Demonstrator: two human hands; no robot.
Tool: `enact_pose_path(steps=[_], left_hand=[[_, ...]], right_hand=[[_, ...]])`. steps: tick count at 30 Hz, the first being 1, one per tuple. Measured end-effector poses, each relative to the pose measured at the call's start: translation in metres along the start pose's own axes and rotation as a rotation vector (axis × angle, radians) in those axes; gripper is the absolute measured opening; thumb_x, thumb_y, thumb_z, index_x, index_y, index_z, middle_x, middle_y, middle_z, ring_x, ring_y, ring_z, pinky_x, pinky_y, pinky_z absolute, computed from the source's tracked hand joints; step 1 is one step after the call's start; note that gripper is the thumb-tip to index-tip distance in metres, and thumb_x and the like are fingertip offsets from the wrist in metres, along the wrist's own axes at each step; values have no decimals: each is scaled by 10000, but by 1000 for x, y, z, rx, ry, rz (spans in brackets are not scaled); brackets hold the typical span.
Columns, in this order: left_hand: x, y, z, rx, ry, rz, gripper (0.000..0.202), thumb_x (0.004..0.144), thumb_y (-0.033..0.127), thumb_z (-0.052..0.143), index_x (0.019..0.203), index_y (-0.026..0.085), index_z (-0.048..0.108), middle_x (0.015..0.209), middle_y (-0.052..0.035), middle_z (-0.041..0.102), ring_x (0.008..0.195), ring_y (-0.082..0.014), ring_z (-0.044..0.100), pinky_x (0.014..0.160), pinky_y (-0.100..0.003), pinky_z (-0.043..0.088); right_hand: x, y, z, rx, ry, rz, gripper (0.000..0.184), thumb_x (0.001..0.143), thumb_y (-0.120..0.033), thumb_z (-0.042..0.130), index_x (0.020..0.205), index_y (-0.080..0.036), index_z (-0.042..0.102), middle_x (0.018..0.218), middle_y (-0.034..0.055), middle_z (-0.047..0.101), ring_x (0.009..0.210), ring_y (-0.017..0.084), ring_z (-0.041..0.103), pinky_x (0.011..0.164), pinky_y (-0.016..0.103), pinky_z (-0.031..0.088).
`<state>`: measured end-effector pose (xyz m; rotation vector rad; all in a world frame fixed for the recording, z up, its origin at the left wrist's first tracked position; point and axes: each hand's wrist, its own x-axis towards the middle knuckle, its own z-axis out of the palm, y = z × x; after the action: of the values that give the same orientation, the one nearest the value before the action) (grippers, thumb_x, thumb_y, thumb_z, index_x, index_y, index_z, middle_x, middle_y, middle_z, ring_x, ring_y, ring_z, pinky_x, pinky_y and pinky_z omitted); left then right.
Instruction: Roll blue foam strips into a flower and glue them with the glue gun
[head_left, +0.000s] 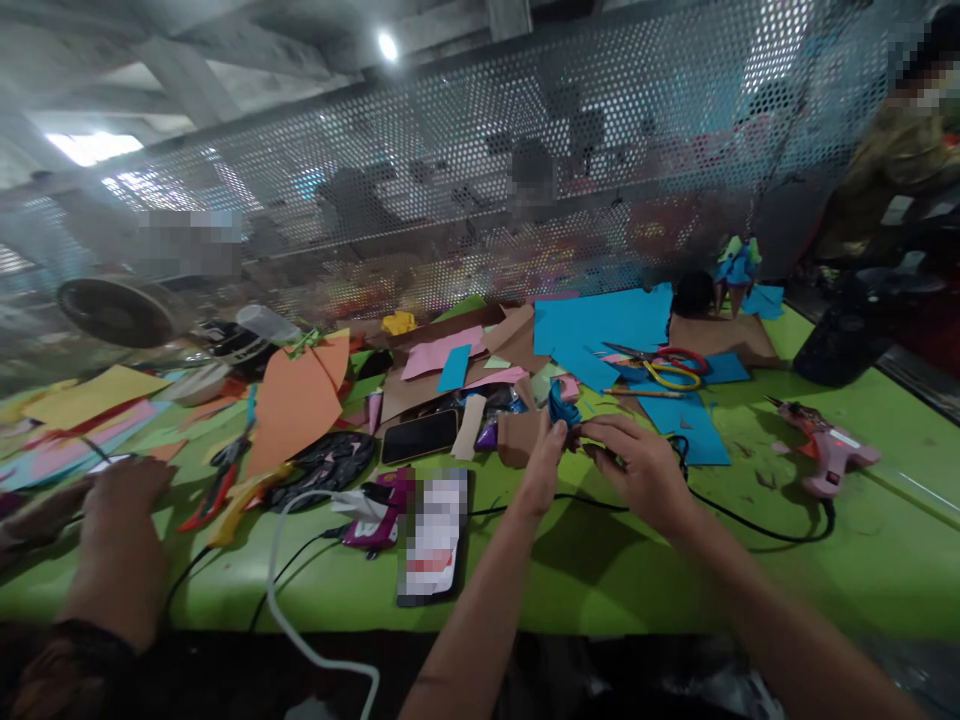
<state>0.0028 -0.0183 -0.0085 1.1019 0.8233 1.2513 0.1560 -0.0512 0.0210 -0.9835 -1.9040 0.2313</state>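
A small blue paper flower stands up between my two hands, over the green table. My left hand pinches it from below, thumb and fingers pressed together. Against its right side are the fingertips of my right hand, bent and close together; whether they grip a part of it is hidden. Just behind lie blue paper sheets, two pairs of scissors and a pencil. A pink glue gun rests to the right of my right hand.
Left of my arms lie a lit phone, a dark phone, a yellow glue gun and red pliers. Cables cross the green table. A co-worker's hand is at far left. Behind rises a perforated metal screen.
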Motion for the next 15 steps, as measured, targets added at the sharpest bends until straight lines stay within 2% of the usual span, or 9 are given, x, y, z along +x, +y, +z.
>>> enact_pose_path(steps=[7,15], left_hand=[[-3,2,1,29,0,2,597,843,525,617,1355,234,512,1187,-63,641,1069,-222,565,941,-353,434],[3,-4,-1,-9,63,-21,565,835,474,631,1341,247,525,1147,-66,665,1091,-228,569,936,-336,431]], right_hand=[[1,1,-1,6,14,6,261,908,-140,543,1096,-236,696,1086,84,721,984,221,688,860,361,567],[3,-1,-4,50,63,17,246,914,-165,547,1088,-241,703,1036,83,725,976,217,688,840,351,573]])
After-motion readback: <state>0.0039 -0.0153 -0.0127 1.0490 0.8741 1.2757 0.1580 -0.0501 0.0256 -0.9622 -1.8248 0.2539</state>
